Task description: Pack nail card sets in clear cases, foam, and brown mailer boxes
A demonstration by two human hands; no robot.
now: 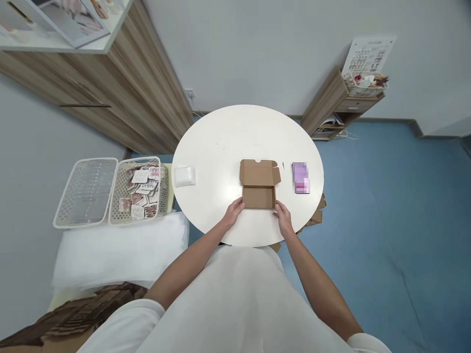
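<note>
A brown cardboard box point(258, 197) with its lid raised stands on the white oval table point(221, 137). Nothing lies inside it. My left hand point(234, 212) grips its near left corner, and my right hand point(283, 216) grips the near right corner, fingers closed against the sides. To the right of the box lies a purple packet or stack point(300, 175), partly blurred. A small dark item point(283, 165), too small to make out, sits between them. At the table's left edge is a flat white pouch point(184, 176).
Left of the table stand a white basket of small printed packets point(142, 191) and a basket of clear plastic pieces point(86, 191). White sheets point(121, 245) and brown folded material point(84, 314) lie nearer me. Cardboard pieces point(315, 215) show below the table's right edge.
</note>
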